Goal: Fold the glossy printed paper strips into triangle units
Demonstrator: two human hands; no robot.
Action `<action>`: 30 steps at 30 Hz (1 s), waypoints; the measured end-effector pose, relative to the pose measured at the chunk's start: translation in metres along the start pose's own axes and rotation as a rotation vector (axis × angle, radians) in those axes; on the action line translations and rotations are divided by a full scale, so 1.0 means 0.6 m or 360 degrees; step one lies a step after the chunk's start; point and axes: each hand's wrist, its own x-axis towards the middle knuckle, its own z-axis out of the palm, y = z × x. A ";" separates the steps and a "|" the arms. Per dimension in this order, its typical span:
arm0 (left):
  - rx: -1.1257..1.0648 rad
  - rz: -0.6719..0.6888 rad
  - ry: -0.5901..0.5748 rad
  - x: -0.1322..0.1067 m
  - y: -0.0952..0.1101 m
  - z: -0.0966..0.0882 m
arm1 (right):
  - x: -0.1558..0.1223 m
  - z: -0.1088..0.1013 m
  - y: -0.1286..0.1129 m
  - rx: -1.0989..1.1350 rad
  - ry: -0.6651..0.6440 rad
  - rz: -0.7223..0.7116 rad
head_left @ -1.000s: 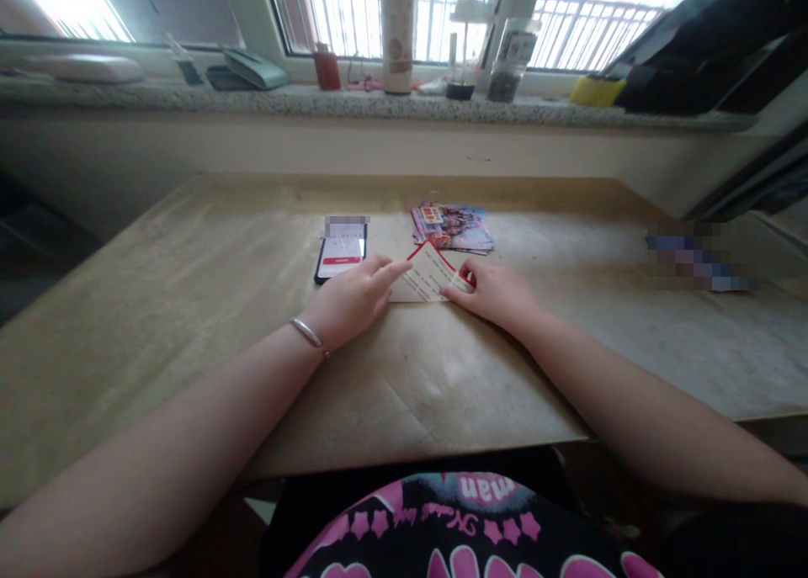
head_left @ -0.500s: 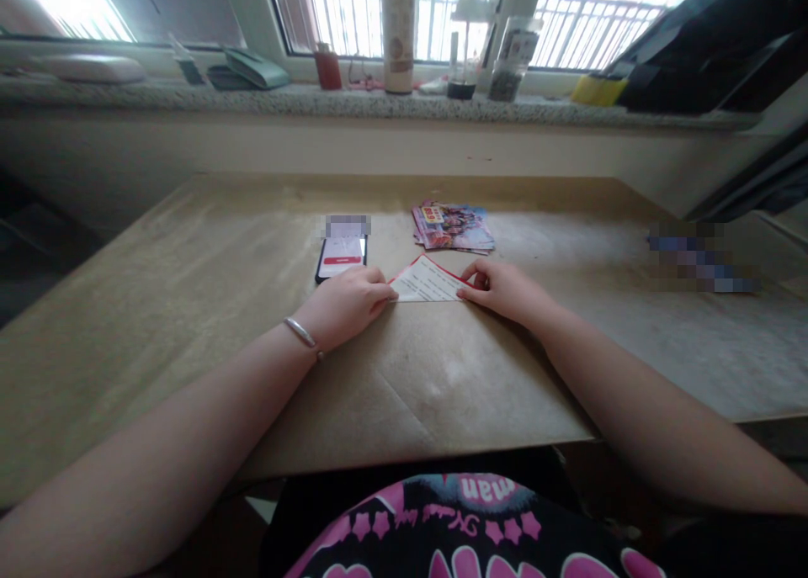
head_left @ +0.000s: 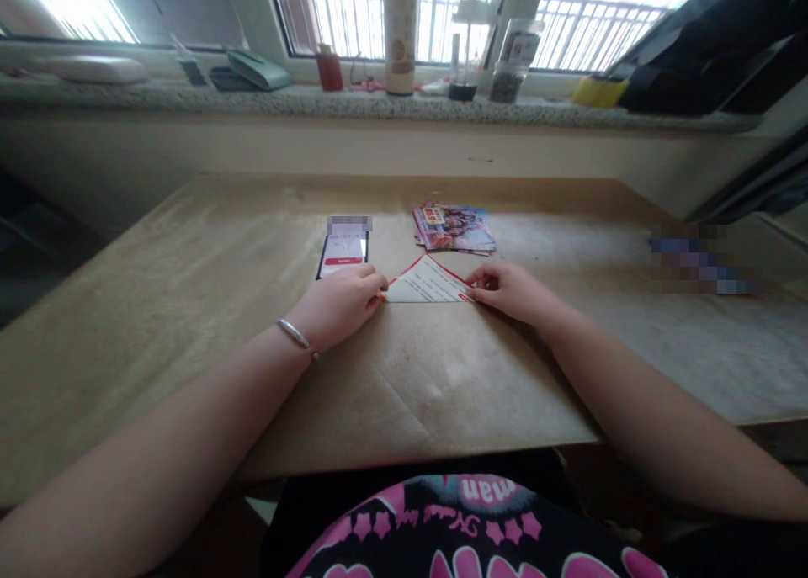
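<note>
A sheet of printed paper [head_left: 429, 282], folded into a triangle with red edges, lies on the table with its point away from me and its fold nearest me. My left hand [head_left: 347, 302] pinches its left corner between thumb and fingers. At the right corner, my right hand [head_left: 505, 290] pinches the paper in the same way. Just beyond the left hand lies a phone [head_left: 344, 250] with its screen lit; the hand covers its near end. A small stack of colourful printed sheets [head_left: 455, 227] rests behind the triangle's tip.
The tan table [head_left: 417, 376] reaches to the wall under a stone windowsill [head_left: 353, 104]. On the sill stand a red bottle [head_left: 329, 67], a tall cylinder [head_left: 400, 35] and a yellow object [head_left: 599, 90]. A blurred-out item [head_left: 700, 258] lies at the table's right.
Both hands have shifted slightly apart, out to the paper's corners, so more of its printed face shows. The phone and the stack have stayed in place.
</note>
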 end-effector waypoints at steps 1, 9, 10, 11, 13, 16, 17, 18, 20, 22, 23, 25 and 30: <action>-0.0028 -0.0028 0.0038 0.000 0.001 0.002 | 0.000 -0.001 0.001 0.0037 0.0007 0.0013; -0.0102 -0.0094 0.0129 -0.001 -0.004 0.007 | -0.007 -0.016 0.003 0.0191 -0.0035 -0.0042; -0.0094 -0.0095 0.0141 0.000 -0.005 0.008 | -0.008 -0.016 0.004 0.0205 -0.0022 -0.0095; -0.0089 -0.0096 0.0155 0.000 -0.007 0.008 | -0.009 -0.017 0.005 0.0212 -0.0013 -0.0162; -0.0083 -0.0073 0.0182 0.000 -0.010 0.010 | -0.011 -0.019 0.007 0.0196 -0.0012 -0.0323; -0.0051 0.0027 0.0190 0.000 -0.011 0.010 | -0.013 -0.023 0.008 0.0110 -0.0046 -0.0507; -0.0035 0.0049 0.0184 0.000 -0.011 0.010 | -0.014 -0.024 0.007 0.0079 -0.0058 -0.0533; -0.0020 0.0056 0.0176 0.000 -0.010 0.009 | -0.015 -0.025 0.006 0.0043 -0.0071 -0.0549; -0.0004 0.0030 0.0166 0.000 -0.009 0.008 | -0.018 -0.025 0.001 -0.0037 -0.0096 -0.0575; -0.0001 0.0001 0.0163 -0.001 -0.007 0.008 | -0.020 -0.025 -0.005 -0.0129 -0.0100 -0.0617; -0.0001 -0.0002 0.0169 -0.001 -0.007 0.008 | -0.020 -0.024 -0.007 -0.0175 -0.0102 -0.0647; -0.0018 0.0027 0.0187 0.000 -0.007 0.008 | -0.020 -0.023 -0.009 -0.0238 -0.0117 -0.0709; -0.0129 0.0164 0.0264 0.002 -0.010 0.013 | -0.017 -0.023 -0.002 -0.0274 -0.0173 -0.0785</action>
